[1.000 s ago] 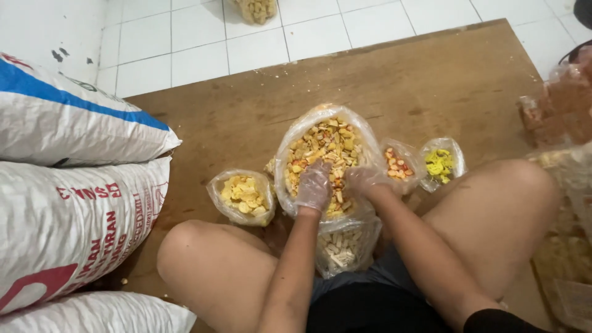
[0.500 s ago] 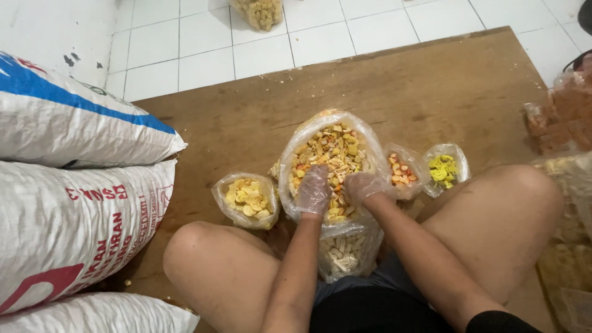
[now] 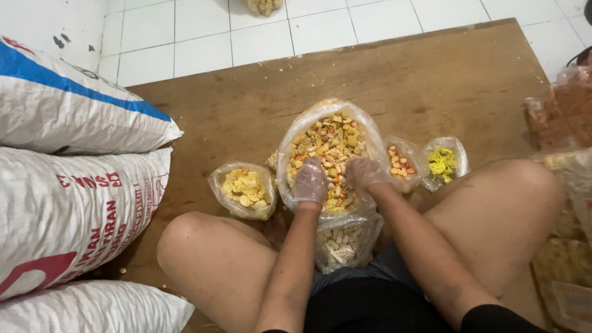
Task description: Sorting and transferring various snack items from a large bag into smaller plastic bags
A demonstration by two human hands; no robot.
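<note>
Both my hands wear thin clear plastic gloves and rest inside a large open plastic bag [image 3: 290, 148] of mixed yellow and orange crackers. My left hand [image 3: 309, 181] lies palm down on the crackers at the bag's near side. My right hand [image 3: 365, 172] sits beside it, fingers curled into the crackers; whether it holds any is hidden. A smaller bag of pale stick-shaped crackers [image 3: 343, 245] lies between my knees, just under the big bag.
A bag of yellow chips [image 3: 243, 190] stands left of the big bag; small bags of orange pieces [image 3: 401, 163] and yellow-green pieces [image 3: 442, 163] stand right. Woven sacks [image 3: 74, 185] are stacked at left. Packed bags [image 3: 564, 111] lie at right on the wooden board [image 3: 431, 74].
My hands have stayed in the big bag, shifting only slightly among the crackers. The view has drifted a little.
</note>
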